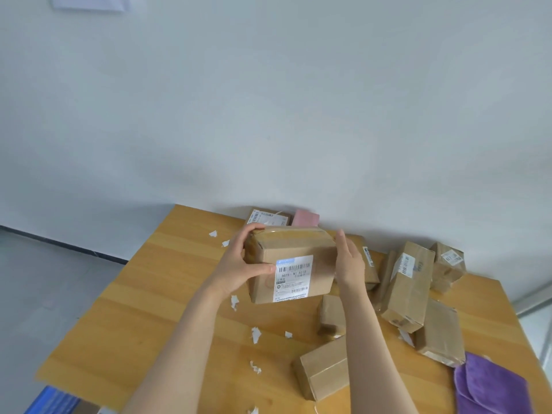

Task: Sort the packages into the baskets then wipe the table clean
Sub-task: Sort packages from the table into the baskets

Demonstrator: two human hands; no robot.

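table's left half [143,309] open, boxes [409,285] crowd right

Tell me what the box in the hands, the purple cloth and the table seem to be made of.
The box looks like matte brown cardboard, with shiny clear tape on its seams. The purple cloth is probably microfibre: fuzzy nap. The table shows wood grain, smooth; solid wood or laminate, unclear.

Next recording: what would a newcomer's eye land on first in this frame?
First, the labelled cardboard box held at the middle of the table: the left hand grips its left end and the right hand presses on its right end. Next, the jumble of brown packages along the right side, with a purple cloth at the near right corner. Nearer the camera, white paper scraps dot the wood.
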